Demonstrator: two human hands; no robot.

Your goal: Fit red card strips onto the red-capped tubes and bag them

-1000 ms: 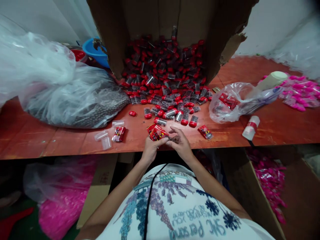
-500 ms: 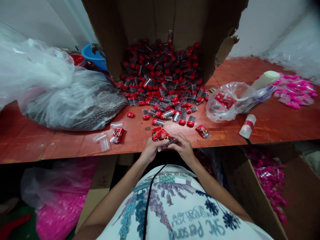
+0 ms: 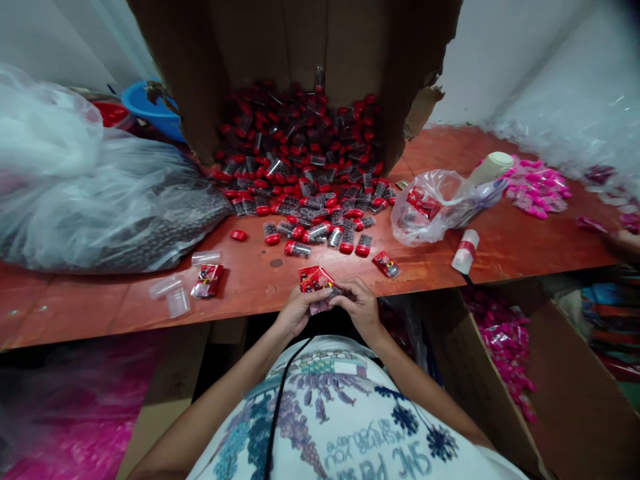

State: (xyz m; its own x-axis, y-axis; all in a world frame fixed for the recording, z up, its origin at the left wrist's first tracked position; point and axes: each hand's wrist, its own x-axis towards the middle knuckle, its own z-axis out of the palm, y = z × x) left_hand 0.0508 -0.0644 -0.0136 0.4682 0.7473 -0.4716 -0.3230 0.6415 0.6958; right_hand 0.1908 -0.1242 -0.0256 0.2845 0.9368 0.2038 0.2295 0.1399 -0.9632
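Note:
Above the table's front edge, my left hand is closed round small red printed packets with clear lower parts. My right hand pinches the right side of a packet, where something dark shows through the clear part; the fingers partly hide it. Beyond my hands lie several clear tubes with red caps, filled with dark beads. A finished-looking red packet lies to the right of my hands. Further left, a small stack of red packets rests beside open clear tubes.
A torn cardboard box spills capped tubes onto the red table. A plastic bag of dark beads lies left. To the right are a bag of red packets, a white roll and pink pieces. Another person's hand shows at the right edge.
The view has turned to the right, so the table's things sit further left. My hands keep hold of the packets, and another person's hand has come into view at the right.

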